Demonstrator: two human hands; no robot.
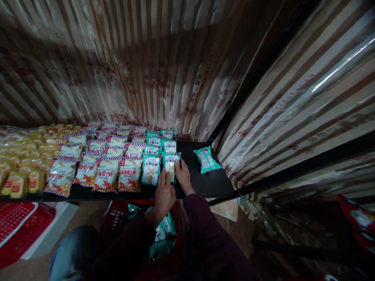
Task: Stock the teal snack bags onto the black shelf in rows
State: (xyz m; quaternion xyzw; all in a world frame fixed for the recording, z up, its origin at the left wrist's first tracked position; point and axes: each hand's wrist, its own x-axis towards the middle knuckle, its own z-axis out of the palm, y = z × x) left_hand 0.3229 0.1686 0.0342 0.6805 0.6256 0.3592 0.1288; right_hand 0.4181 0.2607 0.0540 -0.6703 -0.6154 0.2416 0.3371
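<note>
Item 1: teal pkt (170,160), 1 pc. Located at front row, R. end of the grouped stock, stood upright on black shelf (209,188), w/ printed label faced outward.

L. hand (164,197): fingers extended and held close together, thumb apart; fingertips laid at the lower L. edge of the pkt, nothing clasped. R. hand (184,176): set against the R. edge of same pkt, fingers bent around its side; whether it is pinched or merely pressed can't be told. Both arms covered by dark purple sleeves (212,234).

Adj. stock: front teal pkt of next column (151,169), stood just to L.; further teal pkts (170,146) ranked behind. One loose teal pkt (206,159) laid well apart at R., back panel shown.

Further L.: white-and-orange pkts (129,174), striped ends, set in several rows; then yellow packs (20,185), massed at far L.

Below shelf: red basket (113,219), betw. the legs, w/ teal bags (165,226) held inside; light poor, so qty. uncertain. Second red basket (22,222) placed at far L., beside white box (60,224).

Backing: shelf enclosed by striped sheeting (146,58).
</note>
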